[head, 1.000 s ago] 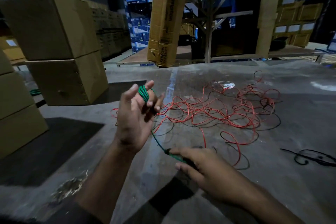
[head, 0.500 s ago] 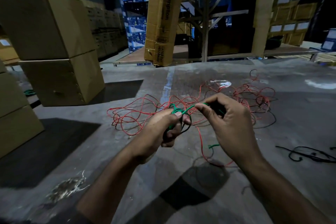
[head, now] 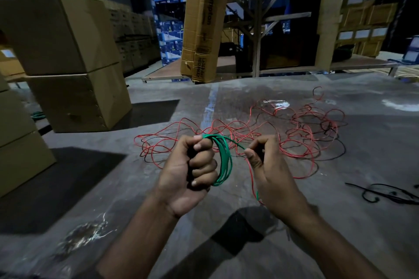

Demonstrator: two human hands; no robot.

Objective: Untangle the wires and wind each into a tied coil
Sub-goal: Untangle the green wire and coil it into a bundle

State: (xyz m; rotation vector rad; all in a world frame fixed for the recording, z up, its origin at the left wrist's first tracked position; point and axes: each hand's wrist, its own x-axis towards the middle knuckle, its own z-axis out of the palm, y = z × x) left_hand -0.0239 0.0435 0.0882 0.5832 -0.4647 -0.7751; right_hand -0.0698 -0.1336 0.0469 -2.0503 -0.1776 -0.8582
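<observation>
The scene was a dim warehouse, its grey concrete floor (head: 294,244) scuffed and stained under the person's arms. Held above that floor, the green wire coil (head: 224,161) was a bundle of thin, smooth plastic-coated loops, gathered into a narrow oval in the left hand (head: 192,172), whose fingers were curled tightly around one side of it. A single green strand ran from the top of the coil to the right hand (head: 269,172), which pinched it between thumb and fingers; a short green tail showed below that hand. Judging from this, the green wire looked nearly wound but not yet tied. Behind the hands, the red wire (head: 260,136) sprawled on the floor in loose, springy loops, mingled with thin black wire (head: 335,142), so that untangling seemed to remain. To the right, well apart, another black wire (head: 385,195) lay in a small loose heap, uncoiled. Stacked cardboard boxes (head: 68,63), matte and creased, stood at the left, and a tall carton (head: 204,20) leaned by a metal rack (head: 256,18) beyond.
</observation>
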